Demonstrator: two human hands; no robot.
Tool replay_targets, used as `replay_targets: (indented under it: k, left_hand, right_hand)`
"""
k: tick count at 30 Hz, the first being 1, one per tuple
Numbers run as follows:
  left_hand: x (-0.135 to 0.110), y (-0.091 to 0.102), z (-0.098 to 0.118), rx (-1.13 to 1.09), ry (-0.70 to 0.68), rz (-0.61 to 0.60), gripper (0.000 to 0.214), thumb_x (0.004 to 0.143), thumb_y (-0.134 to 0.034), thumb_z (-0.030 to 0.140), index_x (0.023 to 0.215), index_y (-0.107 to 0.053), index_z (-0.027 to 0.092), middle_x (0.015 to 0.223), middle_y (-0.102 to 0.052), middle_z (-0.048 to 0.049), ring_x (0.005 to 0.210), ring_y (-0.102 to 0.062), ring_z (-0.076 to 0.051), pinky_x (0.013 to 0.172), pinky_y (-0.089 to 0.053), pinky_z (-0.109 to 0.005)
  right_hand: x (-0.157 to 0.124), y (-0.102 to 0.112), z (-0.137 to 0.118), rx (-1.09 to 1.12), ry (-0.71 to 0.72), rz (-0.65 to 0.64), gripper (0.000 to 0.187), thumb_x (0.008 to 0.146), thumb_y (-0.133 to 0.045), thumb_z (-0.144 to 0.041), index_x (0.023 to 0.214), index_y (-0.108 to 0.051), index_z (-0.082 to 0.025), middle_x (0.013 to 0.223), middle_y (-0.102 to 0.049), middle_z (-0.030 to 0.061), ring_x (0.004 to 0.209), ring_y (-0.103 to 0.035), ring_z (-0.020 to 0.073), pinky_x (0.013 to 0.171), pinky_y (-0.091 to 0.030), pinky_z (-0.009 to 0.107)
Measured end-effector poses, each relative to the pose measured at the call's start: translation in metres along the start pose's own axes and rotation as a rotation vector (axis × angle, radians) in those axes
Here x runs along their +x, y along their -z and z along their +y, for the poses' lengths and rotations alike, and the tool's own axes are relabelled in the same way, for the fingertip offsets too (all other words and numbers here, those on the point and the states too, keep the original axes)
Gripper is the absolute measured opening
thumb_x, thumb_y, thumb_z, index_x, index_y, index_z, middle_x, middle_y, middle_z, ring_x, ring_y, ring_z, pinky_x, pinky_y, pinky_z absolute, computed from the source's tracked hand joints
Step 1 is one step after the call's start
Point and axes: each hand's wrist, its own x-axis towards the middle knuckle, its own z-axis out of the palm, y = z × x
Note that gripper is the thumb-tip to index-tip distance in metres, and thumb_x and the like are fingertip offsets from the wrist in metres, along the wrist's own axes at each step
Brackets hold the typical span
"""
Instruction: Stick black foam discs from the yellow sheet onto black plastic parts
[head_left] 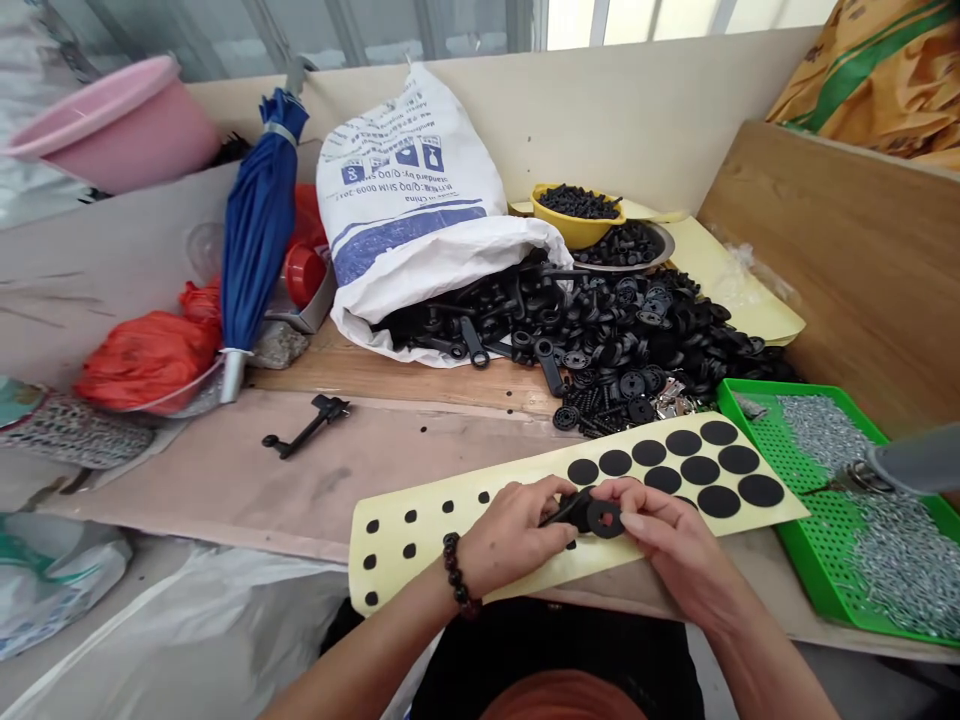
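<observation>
My left hand (517, 535), with a beaded bracelet at the wrist, is closed on a black plastic part (576, 508), mostly hidden by the fingers. Against it, my right hand (660, 530) pinches a round black disc (604, 519) with a hole in its middle. Whether the two pieces are joined I cannot tell. Beneath both hands lies a pale yellow sheet (465, 540); large black round pads sit on its right part and small black spots on its left. A finished-looking black crank handle (307, 428) rests on the table to the left.
Behind the sheet spreads a heap of black plastic parts (637, 320), spilling from a white sack (412, 190). A yellow bowl (576, 232) holds small black pieces. At right, a green tray (814, 570) contains screws, with a grey power screwdriver (911, 462) above it. A blue umbrella (259, 220) leans left.
</observation>
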Motion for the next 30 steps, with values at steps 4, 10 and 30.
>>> replay_targets:
  k: [4, 10, 30]
  left_hand:
    - [0.0026, -0.0026, -0.0027, -0.245, 0.096, -0.004, 0.034, 0.074, -0.053, 0.021, 0.107, -0.059, 0.018, 0.066, -0.058, 0.0026, 0.053, -0.046, -0.010, 0.049, -0.033, -0.020]
    - [0.0032, -0.0053, -0.0061, -0.425, 0.132, -0.051, 0.043, 0.070, -0.049, 0.018, 0.111, -0.060, 0.014, 0.072, -0.059, -0.0002, 0.049, -0.043, -0.008, 0.046, -0.038, -0.019]
    - [0.0011, -0.0003, -0.0033, -0.457, 0.171, -0.053, 0.044, 0.074, -0.049, 0.024, 0.114, -0.063, 0.013, 0.070, -0.059, -0.0028, 0.048, -0.043, -0.008, 0.047, -0.038, -0.020]
  right_hand:
    - [-0.0001, -0.0013, 0.0018, -0.081, 0.029, -0.001, 0.023, 0.068, -0.070, -0.034, 0.057, -0.056, -0.019, 0.099, -0.062, 0.0082, 0.098, -0.051, 0.0276, 0.083, -0.038, 0.035]
    - [0.0004, -0.0030, 0.0031, -0.123, 0.038, -0.004, 0.023, 0.070, -0.069, -0.034, 0.058, -0.056, -0.019, 0.098, -0.062, 0.0070, 0.095, -0.052, 0.0259, 0.080, -0.038, 0.033]
    - [0.0018, -0.0033, 0.0054, -0.148, 0.046, 0.009, 0.022, 0.071, -0.070, -0.033, 0.060, -0.057, -0.019, 0.094, -0.062, 0.0064, 0.093, -0.053, 0.0249, 0.081, -0.039, 0.033]
